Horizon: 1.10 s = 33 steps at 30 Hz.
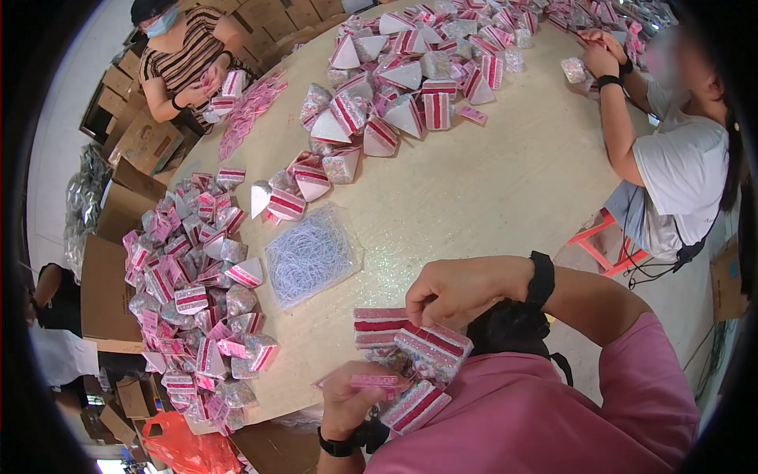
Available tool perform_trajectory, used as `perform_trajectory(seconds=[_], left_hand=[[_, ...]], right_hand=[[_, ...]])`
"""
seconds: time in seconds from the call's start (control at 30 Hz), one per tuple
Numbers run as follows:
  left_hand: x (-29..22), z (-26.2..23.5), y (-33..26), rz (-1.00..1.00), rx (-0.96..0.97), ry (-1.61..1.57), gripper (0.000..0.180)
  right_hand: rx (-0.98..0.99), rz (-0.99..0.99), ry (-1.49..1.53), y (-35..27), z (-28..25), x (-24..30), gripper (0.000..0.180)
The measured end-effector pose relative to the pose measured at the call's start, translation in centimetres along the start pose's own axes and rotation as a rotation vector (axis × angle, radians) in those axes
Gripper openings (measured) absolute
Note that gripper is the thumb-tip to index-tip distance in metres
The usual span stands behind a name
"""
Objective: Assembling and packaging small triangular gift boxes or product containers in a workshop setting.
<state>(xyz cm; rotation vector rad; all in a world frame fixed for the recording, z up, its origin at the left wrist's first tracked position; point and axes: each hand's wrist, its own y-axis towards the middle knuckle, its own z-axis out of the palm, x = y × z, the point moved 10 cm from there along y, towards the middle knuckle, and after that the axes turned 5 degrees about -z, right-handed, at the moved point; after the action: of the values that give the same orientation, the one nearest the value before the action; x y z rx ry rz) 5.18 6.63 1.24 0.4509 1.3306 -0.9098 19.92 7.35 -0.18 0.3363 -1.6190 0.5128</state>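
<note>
Three glittery cake-slice ornaments are bunched between my hands, close to my chest: a striped one on the left [380,328], another with multicoloured glitter [434,353], and a lower one [416,407]. My left hand [346,403] is closed around a small pink card [373,381] beside the bunch. Above the ornaments, my right hand [458,291] is bent down with its fingers pinched at the upper edge of the middle slice. What lies between those fingertips is hidden.
Many similar ornaments form a heap [207,288] along the left table edge and another [403,75] at the far side. A clear bag of white shred [309,254] lies on the table [474,197]. Two co-workers handle pieces opposite and at right. Cardboard boxes [110,292] stand left.
</note>
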Motion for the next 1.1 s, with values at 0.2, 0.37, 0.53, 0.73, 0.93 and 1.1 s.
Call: perform_trajectory(seconds=[0.2, 0.37, 0.53, 0.73, 0.93, 1.1], left_hand=[[0.6, -0.2, -0.1, -0.027, -0.002, -0.002, 0.017], [0.4, -0.1, 0.2, -0.001, 0.002, 0.07, 0.023], [0.5, 0.0, 0.4, -0.021, 0.014, 0.104, 0.024], [1.0, 0.0, 0.6, -0.047, 0.001, 0.103, 0.024], [1.2, 0.0, 0.6, -0.046, -0.002, 0.064, 0.025], [1.7, -0.1, 0.5, -0.094, 0.037, 0.007, 0.016]], right_hand=[[0.066, 0.071, -0.109, -0.5, 0.3, 1.2, 0.012], [0.038, -0.036, -0.299, -0.7, 0.4, 1.4, 0.01], [0.019, -0.078, -0.574, -0.5, 1.2, 0.5, 0.012], [0.043, -0.088, -0.677, -0.4, 2.1, 0.8, 0.016], [0.08, -0.091, -0.477, -0.4, 1.5, 0.0, 0.015], [0.085, 0.053, -0.123, -1.0, 0.5, -0.1, 0.01]])
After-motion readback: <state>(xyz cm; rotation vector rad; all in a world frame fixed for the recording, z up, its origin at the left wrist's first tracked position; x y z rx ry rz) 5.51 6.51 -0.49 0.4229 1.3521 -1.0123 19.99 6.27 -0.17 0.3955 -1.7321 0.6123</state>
